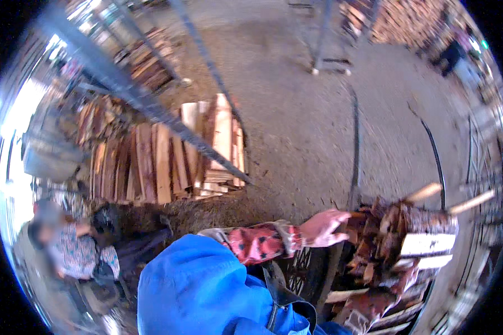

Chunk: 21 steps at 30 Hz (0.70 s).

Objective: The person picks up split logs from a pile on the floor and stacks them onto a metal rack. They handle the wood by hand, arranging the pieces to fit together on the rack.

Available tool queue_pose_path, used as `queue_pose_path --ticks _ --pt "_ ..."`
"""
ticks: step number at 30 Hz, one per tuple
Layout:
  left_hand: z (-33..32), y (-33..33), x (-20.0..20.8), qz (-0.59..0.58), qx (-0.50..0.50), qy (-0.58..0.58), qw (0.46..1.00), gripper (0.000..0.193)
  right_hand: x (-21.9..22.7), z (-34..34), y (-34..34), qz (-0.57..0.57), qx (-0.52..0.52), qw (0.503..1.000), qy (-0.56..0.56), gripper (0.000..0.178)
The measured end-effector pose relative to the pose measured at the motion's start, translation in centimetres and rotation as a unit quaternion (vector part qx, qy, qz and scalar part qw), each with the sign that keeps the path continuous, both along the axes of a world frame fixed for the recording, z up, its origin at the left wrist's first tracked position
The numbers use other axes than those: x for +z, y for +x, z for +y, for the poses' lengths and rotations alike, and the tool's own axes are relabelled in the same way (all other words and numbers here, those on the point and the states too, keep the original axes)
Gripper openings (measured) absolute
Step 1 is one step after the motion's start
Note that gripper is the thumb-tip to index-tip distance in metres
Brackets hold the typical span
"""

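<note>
Counting hazards, I list: left hand (pixel 322 229), fingers parted, nothing seen gripped; right hand, cannot tell; stacked wood (pixel 394 228), may slide if jostled.

From here I see rough, flaky bark on the wood pile (pixel 385 229), its sawn faces paler, flatter and matt. The stacked slabs (pixel 162 162) show dry, bare wood. The slanting bar (pixel 117 84) has the hard, smooth look of metal. The blue garment (pixel 207 285) is creased cloth, faintly glossy; the red sleeve (pixel 260 243) is printed cloth. The floor (pixel 296 111) looks matt and gritty.
</note>
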State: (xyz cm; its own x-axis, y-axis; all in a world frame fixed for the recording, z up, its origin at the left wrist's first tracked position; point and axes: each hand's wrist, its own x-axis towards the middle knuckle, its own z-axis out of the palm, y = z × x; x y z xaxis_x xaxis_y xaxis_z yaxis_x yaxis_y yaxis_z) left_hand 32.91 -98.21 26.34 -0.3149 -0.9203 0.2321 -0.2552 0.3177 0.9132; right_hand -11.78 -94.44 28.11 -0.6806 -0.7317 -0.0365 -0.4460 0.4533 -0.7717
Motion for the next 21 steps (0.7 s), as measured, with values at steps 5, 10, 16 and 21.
queue_pose_path --ticks 5,10,16,21 --pt "7.7 10.9 -7.1 -0.117 0.125 0.189 0.967 0.041 -2.5 -6.2 13.8 0.071 0.13 0.986 -0.07 0.044" --pt "9.2 14.2 -6.2 -0.084 0.243 0.244 0.935 0.045 -3.8 -11.2 31.2 0.023 0.381 0.922 -0.066 0.042" --pt "4.9 18.1 -4.1 -0.064 0.283 0.272 0.917 0.042 -2.7 -15.5 49.6 -0.028 0.625 0.778 -0.056 0.039" --pt "3.4 21.1 -2.6 -0.075 0.285 0.28 0.914 0.038 -1.2 -16.1 61.3 -0.044 0.744 0.664 -0.054 0.037"
